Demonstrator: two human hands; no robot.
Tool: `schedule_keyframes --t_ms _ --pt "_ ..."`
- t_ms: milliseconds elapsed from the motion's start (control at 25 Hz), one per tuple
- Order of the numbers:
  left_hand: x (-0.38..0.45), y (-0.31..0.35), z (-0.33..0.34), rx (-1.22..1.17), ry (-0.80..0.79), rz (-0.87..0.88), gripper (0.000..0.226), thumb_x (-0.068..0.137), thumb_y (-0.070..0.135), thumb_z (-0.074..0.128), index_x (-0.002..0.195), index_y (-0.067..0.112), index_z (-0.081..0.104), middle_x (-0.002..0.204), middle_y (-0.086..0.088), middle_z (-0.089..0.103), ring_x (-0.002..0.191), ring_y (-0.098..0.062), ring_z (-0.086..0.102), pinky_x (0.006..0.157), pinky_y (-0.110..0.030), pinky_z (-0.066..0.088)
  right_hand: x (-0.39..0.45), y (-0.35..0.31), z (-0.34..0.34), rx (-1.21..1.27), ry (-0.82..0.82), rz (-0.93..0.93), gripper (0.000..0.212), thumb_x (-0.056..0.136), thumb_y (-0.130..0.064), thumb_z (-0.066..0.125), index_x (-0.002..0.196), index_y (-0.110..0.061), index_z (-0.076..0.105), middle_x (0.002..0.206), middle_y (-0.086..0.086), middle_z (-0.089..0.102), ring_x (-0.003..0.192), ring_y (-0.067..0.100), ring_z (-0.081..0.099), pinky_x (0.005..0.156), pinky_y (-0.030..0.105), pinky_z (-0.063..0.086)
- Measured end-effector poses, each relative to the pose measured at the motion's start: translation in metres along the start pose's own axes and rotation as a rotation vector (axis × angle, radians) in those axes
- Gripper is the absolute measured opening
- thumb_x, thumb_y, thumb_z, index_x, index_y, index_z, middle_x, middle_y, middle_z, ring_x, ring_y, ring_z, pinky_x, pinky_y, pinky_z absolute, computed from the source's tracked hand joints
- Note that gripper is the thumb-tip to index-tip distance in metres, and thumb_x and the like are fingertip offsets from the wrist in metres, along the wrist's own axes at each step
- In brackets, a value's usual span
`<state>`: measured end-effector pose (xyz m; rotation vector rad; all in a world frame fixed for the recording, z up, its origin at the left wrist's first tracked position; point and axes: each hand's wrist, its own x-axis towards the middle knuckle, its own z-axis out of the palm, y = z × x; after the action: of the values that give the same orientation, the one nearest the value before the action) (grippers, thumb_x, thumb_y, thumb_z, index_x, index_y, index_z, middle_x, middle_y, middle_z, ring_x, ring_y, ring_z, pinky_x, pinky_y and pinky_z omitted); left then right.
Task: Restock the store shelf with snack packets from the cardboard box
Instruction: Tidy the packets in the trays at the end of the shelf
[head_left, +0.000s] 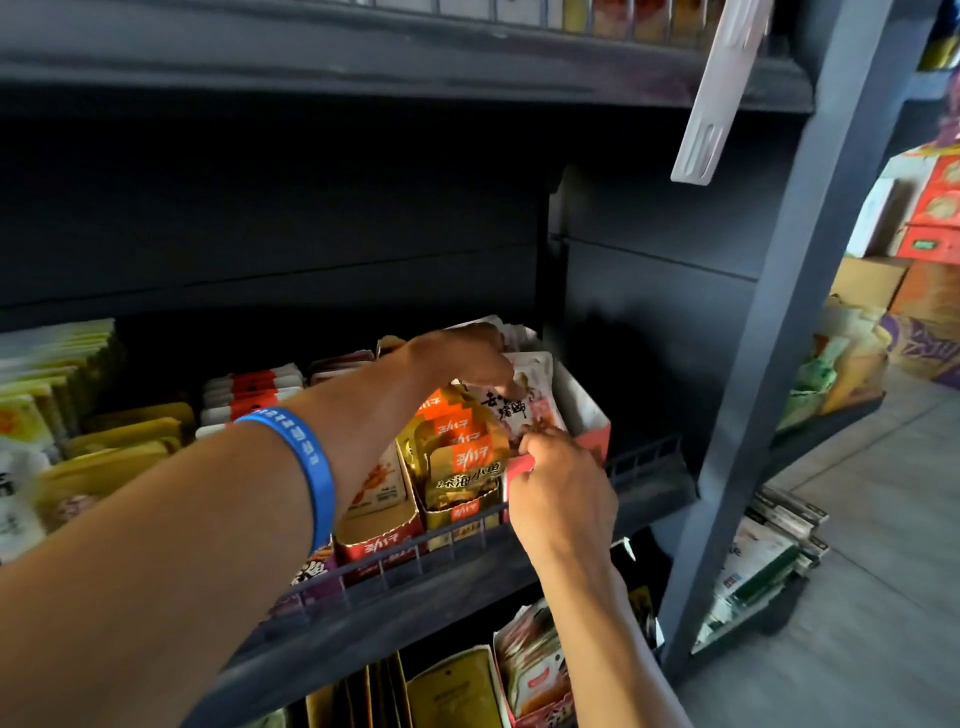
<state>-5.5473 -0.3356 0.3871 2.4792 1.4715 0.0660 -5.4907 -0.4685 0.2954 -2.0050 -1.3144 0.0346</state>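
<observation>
In the head view, two bare hands are seen reaching into the dark store shelf (467, 577), whose front edge is fenced by a low wire rail (644, 460). The left hand (460, 353), with one blue wristband (306, 467) worn on its forearm, is held above the rightmost display carton (584, 415); its fingers are curled downward and pinch the top of a white-and-pink snack packet (519, 408) that stands upright in that carton. The right hand (563, 486) lies just below and in front of the left one; its fingers are curled over the carton's pink front lip, and its fingertips touch the lower part of the same packet. Just to the left of the right hand, a second carton holding gold packets (462, 467) is seen, at least three of them overlapping, and a third, orange-and-white carton (376, 519) stands beside that. Under the left forearm, one row of red-and-white packets (249, 392) is stacked; farther left, yellow packets (124, 441) lie in rows too blurred to be counted. The cardboard box cannot be identified with certainty.
</observation>
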Motion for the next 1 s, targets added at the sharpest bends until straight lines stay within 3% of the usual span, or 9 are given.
schedule_keyframes --t_ms 200,280,400,560,600,720,800,880,1000 --pt "0.002 -0.007 -0.009 -0.014 0.346 0.063 0.014 0.089 0.029 0.064 0.100 0.020 0.066 0.115 -0.010 0.065 0.104 -0.029 0.062 0.073 -0.025 0.040 -0.002 -0.006 -0.008 -0.061 -0.066 0.034 0.022 0.097 -0.026 0.052 0.114 -0.025 0.066 0.110 -0.002 0.071 0.099 0.023 0.067 0.071 0.031 0.043" --pt "0.000 -0.012 -0.017 0.021 0.415 0.070 0.010 0.091 0.031 0.061 0.096 0.022 0.063 0.107 -0.010 0.064 0.106 -0.032 0.063 0.075 -0.027 0.040 0.001 -0.007 -0.008 -0.062 -0.081 0.040 0.023 0.096 -0.026 0.052 0.115 -0.025 0.065 0.112 -0.002 0.070 0.102 0.023 0.066 0.072 0.031 0.041" --pt "-0.001 -0.011 -0.003 0.154 0.402 0.111 0.023 0.095 0.032 0.054 0.112 0.018 0.062 0.112 -0.012 0.063 0.106 -0.033 0.063 0.080 -0.033 0.045 -0.004 -0.011 -0.005 -0.127 -0.070 0.049 0.026 0.092 -0.026 0.053 0.114 -0.023 0.066 0.115 -0.001 0.068 0.111 0.025 0.056 0.085 0.036 0.044" --pt "-0.001 -0.015 0.006 0.057 0.425 0.156 0.024 0.095 0.030 0.053 0.112 0.015 0.062 0.113 -0.013 0.065 0.101 -0.034 0.064 0.079 -0.035 0.047 0.015 -0.004 -0.022 -0.294 0.217 -0.229 0.021 0.087 -0.023 0.055 0.096 -0.018 0.072 0.101 -0.001 0.069 0.102 0.023 0.050 0.087 0.041 0.039" --pt "-0.001 -0.017 0.004 0.051 0.413 0.167 0.027 0.094 0.034 0.054 0.113 0.017 0.063 0.114 -0.012 0.066 0.103 -0.032 0.064 0.082 -0.035 0.049 0.029 0.000 -0.033 -0.290 0.181 -0.301 0.020 0.089 -0.020 0.053 0.092 -0.016 0.072 0.095 0.001 0.069 0.093 0.022 0.053 0.083 0.038 0.043" --pt "-0.004 -0.025 -0.001 -0.031 0.307 0.141 0.040 0.093 0.049 0.056 0.127 0.031 0.062 0.137 -0.006 0.057 0.123 -0.029 0.055 0.101 -0.038 0.047 0.066 -0.003 -0.052 -0.452 -0.393 -0.323 0.017 0.091 -0.014 0.048 0.076 -0.013 0.057 0.074 0.003 0.058 0.065 0.016 0.054 0.061 0.029 0.044" --pt "-0.009 -0.027 -0.003 0.032 0.245 0.115 0.041 0.096 0.055 0.048 0.134 0.041 0.055 0.153 -0.001 0.039 0.140 -0.031 0.037 0.114 -0.045 0.034 0.076 -0.010 -0.043 -0.556 -0.614 -0.279 0.009 0.090 -0.012 0.047 0.082 -0.010 0.051 0.074 0.003 0.052 0.066 0.016 0.052 0.057 0.027 0.039" --pt "-0.007 -0.032 -0.006 0.030 0.213 0.119 0.039 0.100 0.052 0.044 0.137 0.042 0.053 0.156 0.004 0.036 0.142 -0.029 0.035 0.115 -0.041 0.033 0.083 -0.010 -0.033 -0.497 -0.737 -0.165 0.009 0.093 -0.014 0.042 0.098 -0.012 0.050 0.079 0.004 0.049 0.072 0.018 0.051 0.063 0.029 0.041" --pt "-0.004 -0.038 -0.011 -0.253 0.117 0.130 0.043 0.100 0.037 0.054 0.142 0.032 0.050 0.152 0.007 0.044 0.132 -0.018 0.048 0.103 -0.025 0.039 0.086 -0.005 -0.029 -0.388 -0.809 -0.095 0.008 0.095 -0.021 0.041 0.093 -0.014 0.046 0.078 0.002 0.040 0.072 0.017 0.043 0.066 0.030 0.039"
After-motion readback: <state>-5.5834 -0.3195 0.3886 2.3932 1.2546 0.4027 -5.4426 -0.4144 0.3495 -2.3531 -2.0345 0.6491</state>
